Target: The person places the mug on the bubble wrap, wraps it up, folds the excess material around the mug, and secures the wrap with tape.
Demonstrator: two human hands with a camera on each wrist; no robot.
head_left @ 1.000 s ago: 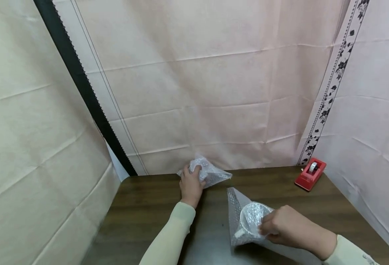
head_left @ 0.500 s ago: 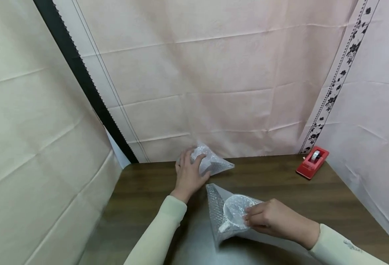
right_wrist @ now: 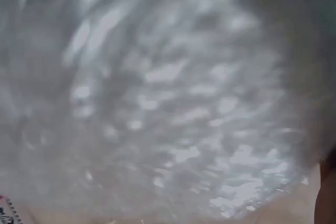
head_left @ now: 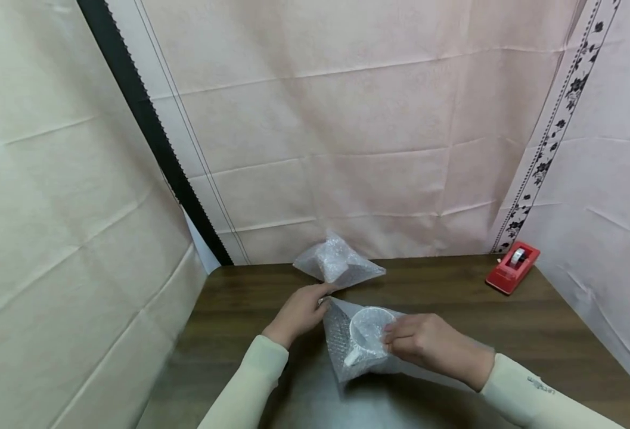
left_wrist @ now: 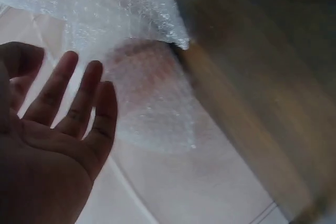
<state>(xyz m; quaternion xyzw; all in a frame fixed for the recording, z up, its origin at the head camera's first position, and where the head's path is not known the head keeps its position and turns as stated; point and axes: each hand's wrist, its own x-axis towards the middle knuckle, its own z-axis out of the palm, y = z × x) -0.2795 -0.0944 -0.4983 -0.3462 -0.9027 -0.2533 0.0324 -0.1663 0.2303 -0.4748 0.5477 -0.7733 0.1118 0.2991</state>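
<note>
A white mug (head_left: 355,351) stands on a bubble wrap sheet (head_left: 338,338) in the head view, the wrap folded up around it and tucked into its mouth. My right hand (head_left: 427,345) pinches the wrap at the mug's right rim with curled fingers. At the sheet's far left corner is my left hand (head_left: 300,311), its index finger reaching past that corner. In the left wrist view, this left hand (left_wrist: 63,114) has loosely spread fingers beside the bubble wrap (left_wrist: 115,9). Blurred bubble wrap (right_wrist: 173,93) fills most of the right wrist view.
Behind the mug, a bubble-wrapped bundle (head_left: 336,262) lies at the table's back edge against the cloth backdrop (head_left: 368,131). A red tape dispenser (head_left: 512,268) sits at the back right of the brown wooden table (head_left: 433,286). Cloth also hangs on both sides.
My left hand has come off the far bundle and moved nearer, to the sheet's corner. My right hand and the mug in its wrap have shifted left.
</note>
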